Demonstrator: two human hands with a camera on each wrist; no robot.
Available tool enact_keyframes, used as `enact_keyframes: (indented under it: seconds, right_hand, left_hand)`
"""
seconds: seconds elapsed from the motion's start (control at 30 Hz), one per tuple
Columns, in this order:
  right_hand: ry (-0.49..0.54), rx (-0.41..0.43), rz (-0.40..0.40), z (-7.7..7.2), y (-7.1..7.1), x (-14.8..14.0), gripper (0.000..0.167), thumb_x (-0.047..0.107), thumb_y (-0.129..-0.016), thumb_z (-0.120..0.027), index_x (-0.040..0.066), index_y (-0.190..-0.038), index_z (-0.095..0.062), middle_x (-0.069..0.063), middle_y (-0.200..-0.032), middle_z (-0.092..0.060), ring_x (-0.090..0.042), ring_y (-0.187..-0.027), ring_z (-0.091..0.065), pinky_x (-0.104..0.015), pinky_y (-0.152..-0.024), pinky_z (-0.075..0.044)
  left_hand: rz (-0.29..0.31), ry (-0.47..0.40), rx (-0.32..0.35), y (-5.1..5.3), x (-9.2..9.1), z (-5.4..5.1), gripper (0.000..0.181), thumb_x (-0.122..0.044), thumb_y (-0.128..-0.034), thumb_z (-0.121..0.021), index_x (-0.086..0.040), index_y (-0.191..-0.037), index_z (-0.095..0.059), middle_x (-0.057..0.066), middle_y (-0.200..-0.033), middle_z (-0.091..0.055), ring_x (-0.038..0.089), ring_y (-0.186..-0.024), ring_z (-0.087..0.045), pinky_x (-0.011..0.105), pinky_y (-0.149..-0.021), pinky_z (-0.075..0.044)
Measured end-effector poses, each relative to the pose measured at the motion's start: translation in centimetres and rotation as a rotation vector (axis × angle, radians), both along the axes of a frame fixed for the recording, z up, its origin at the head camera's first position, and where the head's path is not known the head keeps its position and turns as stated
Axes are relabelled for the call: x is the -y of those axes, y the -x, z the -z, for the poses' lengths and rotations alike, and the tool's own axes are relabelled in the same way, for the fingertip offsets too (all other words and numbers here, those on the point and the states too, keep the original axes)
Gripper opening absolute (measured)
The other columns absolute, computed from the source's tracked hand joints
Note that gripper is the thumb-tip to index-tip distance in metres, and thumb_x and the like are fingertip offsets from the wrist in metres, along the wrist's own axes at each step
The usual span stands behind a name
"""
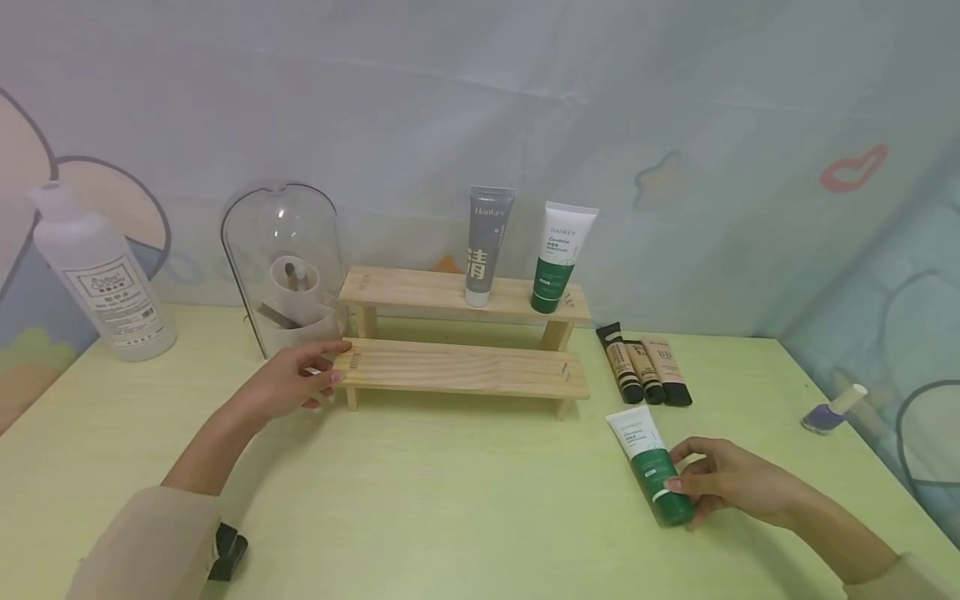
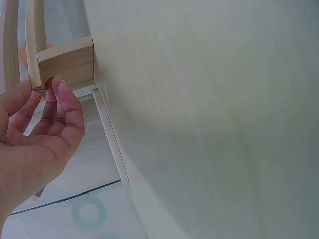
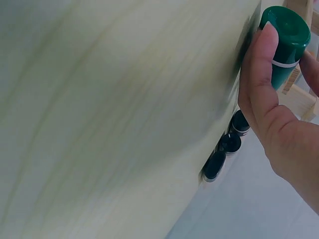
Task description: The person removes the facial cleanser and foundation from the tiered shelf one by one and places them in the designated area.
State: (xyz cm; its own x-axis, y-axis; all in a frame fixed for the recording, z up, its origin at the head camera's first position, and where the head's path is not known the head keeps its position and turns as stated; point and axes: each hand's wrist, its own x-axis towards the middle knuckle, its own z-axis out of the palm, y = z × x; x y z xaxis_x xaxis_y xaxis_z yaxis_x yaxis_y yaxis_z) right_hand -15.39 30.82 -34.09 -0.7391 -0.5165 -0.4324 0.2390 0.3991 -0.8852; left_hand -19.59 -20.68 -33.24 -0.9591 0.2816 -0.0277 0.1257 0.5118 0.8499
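Stand [image 1: 450, 367] twd back of table [image 1: 420, 517], L hand [image 1: 288, 383] at front tier's L end. Back tier: one tube [image 1: 489, 246] nr ctr, 2nd tube [image 1: 562, 254] nr R end. Dome [image 1: 281, 221] w/ cups [image 1: 302, 293] inside just L of stand, large btl [image 1: 112, 287] further L. R of stand: 3 mini tubes [image 1: 642, 367] side by side; lone tube [image 1: 648, 462] before them, in R hand [image 1: 731, 479]. Polish btl [image 1: 825, 415] far R, nr edge.

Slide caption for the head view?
Right fingers hold a green-and-white squeeze tube; left fingers grip a pale wooden two-step stand.
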Motion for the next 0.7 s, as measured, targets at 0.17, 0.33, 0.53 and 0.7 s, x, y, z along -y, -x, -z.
enact_keyframes:
  seconds: [0.17,0.33,0.53,0.7]
  right_hand:
    - [0.007,0.024,0.009,0.05,0.01,0.11,0.049,0.016,-0.091,-0.058,-0.015,-0.117,-0.031,-0.013,-0.091,-0.052,-0.024,-0.076,-0.059,-0.039,-0.07,-0.051]
    - [0.059,0.028,0.003,0.12,0.08,0.03,0.047,0.014,-0.092,-0.055,-0.016,-0.118,-0.029,-0.014,-0.092,-0.053,-0.025,-0.076,-0.06,-0.039,-0.07,-0.051]
    - [0.073,0.033,0.011,0.14,0.26,0.15,0.049,0.014,-0.092,-0.055,-0.016,-0.119,-0.028,-0.015,-0.093,-0.051,-0.024,-0.077,-0.06,-0.038,-0.071,-0.052]
    - [0.07,0.025,0.028,0.25,0.36,0.21,0.051,0.013,-0.092,-0.056,-0.017,-0.12,-0.027,-0.016,-0.094,-0.05,-0.024,-0.078,-0.06,-0.038,-0.072,-0.051]
  left_hand:
    - [-0.003,0.001,0.003,-0.01,-0.02,-0.08,0.047,-0.008,-0.093,-0.052,0.003,-0.136,-0.037,0.02,-0.101,-0.051,0.027,-0.08,-0.055,0.036,-0.068,-0.05]
    - [-0.005,-0.003,0.005,0.01,0.0,-0.06,0.047,-0.008,-0.0929,-0.052,0.003,-0.136,-0.037,0.019,-0.1,-0.051,0.026,-0.079,-0.055,0.035,-0.068,-0.049]
    - [-0.01,-0.006,0.01,0.09,0.0,0.04,0.047,-0.008,-0.093,-0.052,0.002,-0.136,-0.037,0.019,-0.1,-0.051,0.026,-0.078,-0.055,0.035,-0.067,-0.049]
    - [-0.007,-0.007,0.01,0.05,-0.05,0.05,0.048,-0.008,-0.0931,-0.052,0.002,-0.137,-0.036,0.019,-0.101,-0.051,0.026,-0.079,-0.055,0.035,-0.067,-0.049]
